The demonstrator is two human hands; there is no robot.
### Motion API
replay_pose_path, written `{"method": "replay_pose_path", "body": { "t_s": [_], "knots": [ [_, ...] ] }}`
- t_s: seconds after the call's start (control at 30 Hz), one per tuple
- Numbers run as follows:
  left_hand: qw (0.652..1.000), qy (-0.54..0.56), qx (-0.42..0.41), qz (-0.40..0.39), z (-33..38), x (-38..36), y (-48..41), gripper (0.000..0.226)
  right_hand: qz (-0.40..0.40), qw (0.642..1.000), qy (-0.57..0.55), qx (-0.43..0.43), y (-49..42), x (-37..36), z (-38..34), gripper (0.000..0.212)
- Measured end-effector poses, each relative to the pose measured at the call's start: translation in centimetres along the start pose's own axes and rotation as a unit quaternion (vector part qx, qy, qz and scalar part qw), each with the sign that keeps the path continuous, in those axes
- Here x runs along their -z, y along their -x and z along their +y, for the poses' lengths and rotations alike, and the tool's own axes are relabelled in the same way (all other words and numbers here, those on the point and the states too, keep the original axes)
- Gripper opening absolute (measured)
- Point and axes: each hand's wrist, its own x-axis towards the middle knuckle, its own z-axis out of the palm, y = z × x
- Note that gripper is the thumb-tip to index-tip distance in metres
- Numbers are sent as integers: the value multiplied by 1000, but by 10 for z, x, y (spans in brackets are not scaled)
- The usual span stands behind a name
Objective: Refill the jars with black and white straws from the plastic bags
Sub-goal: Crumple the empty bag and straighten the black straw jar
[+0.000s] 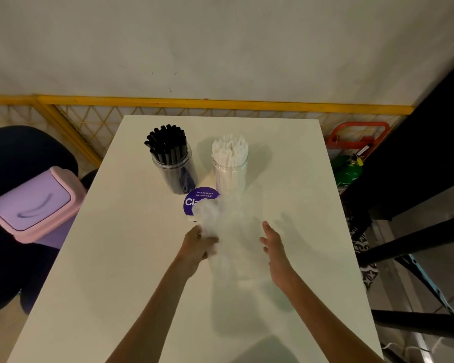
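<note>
Two bare forearms reach over the near table (95, 258) edge. The left hand (197, 247) clutches a crumpled clear bag (215, 218), blurred, which covers part of a purple sticker (200, 196). The right hand (274, 248) hangs spread, touching nothing. Behind them stand the black-straw jar (174, 169) and white-straw jar (230, 169), both full, just apart. Bare tabletop lies on both sides; a pink bin (34, 205) abuts the left edge.

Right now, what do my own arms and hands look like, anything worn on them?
Both arms are bare from the bottom edge of the view up to the fingers: no sleeves, gloves, watch, bracelets or rings show. The left hand and the right hand look slightly motion-blurred, so small details such as nails or marks cannot be made out.
</note>
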Motion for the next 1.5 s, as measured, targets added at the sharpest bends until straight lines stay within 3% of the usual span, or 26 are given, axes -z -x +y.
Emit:
{"method": "replay_pose_path", "body": {
  "t_s": [0.1, 0.2, 0.3, 0.37, 0.47, 0.53, 0.6, 0.67, 0.73, 0.87, 1.03, 1.17, 1.3, 1.4, 1.5],
  "knots": [
    [994, 109, -34, -1, 14, -5, -1, 33, -73, 990, -87, -84, 9, -5, -5, 58],
    [989, 92, -86, 83, 6, -19, -1, 32, -152, 965, -186, -105, 17, -19, -14, 64],
    [969, -73, -155, 180, -9, -36, -1, 24, -205, 916, -321, -122, 22, -34, -29, 63],
    [934, -234, -183, 200, -16, -41, 3, 28, -201, 903, -355, -133, 23, -40, -37, 65],
    [877, -342, -298, 159, -21, -36, 8, 26, -178, 902, -372, -125, 19, -39, -43, 65],
    [875, -290, -378, 78, -17, -29, 17, 35, -196, 902, -366, -123, 18, -37, -49, 72],
    [871, -275, -407, 4, -10, -26, 27, 38, -206, 911, -333, -132, 19, -37, -54, 80],
    [874, -291, -388, -26, -6, -22, 32, 43, -217, 917, -301, -144, 19, -42, -57, 83],
    [887, -292, -358, -3, -5, -14, 26, 52, -229, 918, -287, -148, 17, -51, -58, 85],
    [905, -262, -328, 68, 5, 8, 12, 22, -240, 943, -199, -116, 14, -78, -52, 73],
    [971, -139, -185, 52, 31, 49, 1, 38, -225, 963, -134, -60, 20, -127, -46, 45],
    [969, -166, -157, 96, 47, 93, -12, 19, -201, 972, -115, -34, 24, -171, -36, 41],
    [998, -57, -3, -12, 59, 141, -13, 37, -227, 969, -92, -35, 30, -209, -31, 17],
    [993, -108, 14, -47, 62, 181, -18, 29, -254, 965, -46, -56, 31, -238, -26, 34],
    [992, -120, 14, 45, 64, 208, -28, 21, -265, 961, -20, -77, 29, -267, -16, 57]
  ]
}}
